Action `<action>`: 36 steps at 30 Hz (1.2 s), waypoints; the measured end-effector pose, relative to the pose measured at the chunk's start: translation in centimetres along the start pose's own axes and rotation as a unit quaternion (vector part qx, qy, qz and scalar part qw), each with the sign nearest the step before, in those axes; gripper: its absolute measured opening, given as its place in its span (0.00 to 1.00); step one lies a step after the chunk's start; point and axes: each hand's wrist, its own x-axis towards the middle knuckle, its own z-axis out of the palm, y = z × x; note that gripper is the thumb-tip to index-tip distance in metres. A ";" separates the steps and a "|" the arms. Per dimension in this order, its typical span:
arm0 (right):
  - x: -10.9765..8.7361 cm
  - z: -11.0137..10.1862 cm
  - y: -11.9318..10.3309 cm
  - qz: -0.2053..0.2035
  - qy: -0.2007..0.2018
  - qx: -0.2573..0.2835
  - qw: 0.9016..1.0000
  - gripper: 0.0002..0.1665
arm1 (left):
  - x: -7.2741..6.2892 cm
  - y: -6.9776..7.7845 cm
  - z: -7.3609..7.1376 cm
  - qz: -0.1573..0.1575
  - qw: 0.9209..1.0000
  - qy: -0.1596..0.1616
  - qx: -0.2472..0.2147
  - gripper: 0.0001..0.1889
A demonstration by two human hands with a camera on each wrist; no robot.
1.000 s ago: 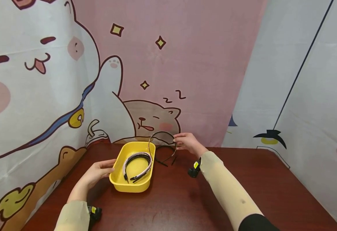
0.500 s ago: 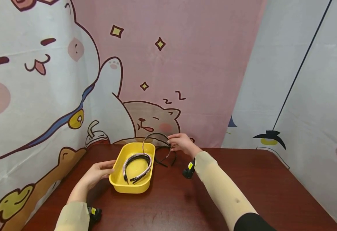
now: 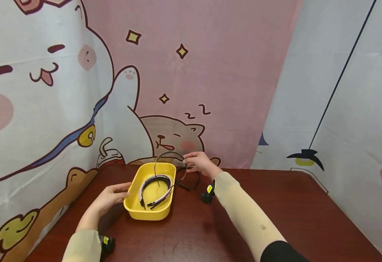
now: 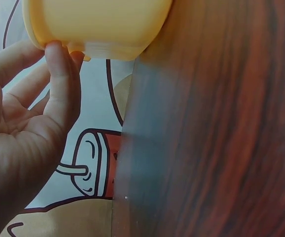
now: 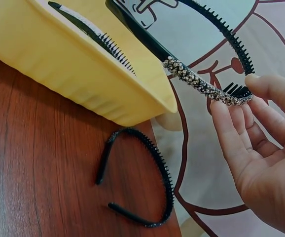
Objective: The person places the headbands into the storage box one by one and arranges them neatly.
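In the right wrist view, my right hand (image 5: 266, 128) pinches a black toothed headband (image 5: 196, 81), its outer side covered in sparkling stones. The head view shows that headband upright over the right part of a yellow plastic bin (image 3: 149, 215), its ends hanging inside the rim. Inside the bin lie headbands (image 3: 156, 178), one pale pink and one black. My left hand (image 3: 113, 196) holds the bin's left rim; in the left wrist view its thumb and fingertips are at the bin's edge (image 4: 98, 29). On the table, right beside the bin, lies another black toothed headband (image 5: 164, 168).
The brown wooden table (image 3: 243, 218) reaches back to a cloth backdrop (image 3: 230, 91) printed with cartoon animals. A second cloth wall (image 3: 358, 109) borders its right side. Each wrist wears a small black camera (image 3: 208, 194).
My right hand has moved left with the headband, bringing it from the bin's right edge to over the bin. My left hand and the bin have stayed in place.
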 end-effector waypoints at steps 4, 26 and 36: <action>0.0 0.5 -0.2 -0.003 0.001 -0.002 1.000 0.23 | 0.0 -0.1 0.0 0.000 1.000 0.001 -0.001 0.29; 0.1 3.3 -0.1 0.011 -0.015 -0.001 1.000 0.22 | 0.2 0.0 0.1 -0.008 1.000 0.008 -0.005 0.28; -0.1 4.7 -0.4 0.027 -0.007 -0.028 0.999 0.22 | 0.3 -0.2 -0.1 -0.005 1.000 0.003 -0.004 0.28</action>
